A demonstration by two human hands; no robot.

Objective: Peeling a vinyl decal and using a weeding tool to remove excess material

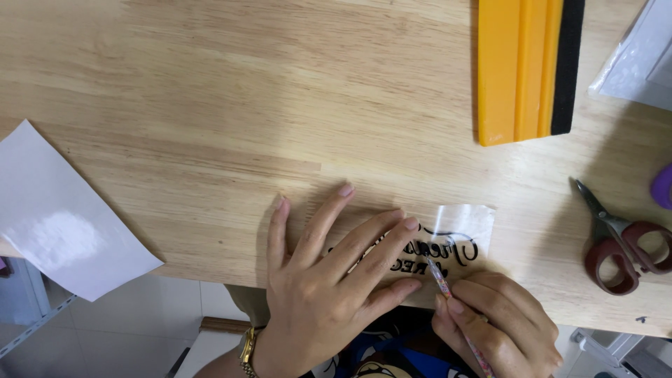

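Observation:
A clear film sheet (467, 225) with black lettering lies flat near the table's front edge. My left hand (329, 280) is spread flat on its left part, fingers apart, pressing it down. My right hand (497, 322) grips a thin pen-like tool (441, 274) with a patterned shaft, its tip touching the black lettering just right of my left fingertips. Part of the lettering is hidden under my left fingers.
A yellow squeegee with a black edge (521, 70) lies at the back right. Red-handled scissors (619, 241) lie at the right, beside a purple object (662, 186). A clear plastic bag (640, 59) sits top right. A white sheet (59, 217) overhangs the wooden table (210, 105) at left.

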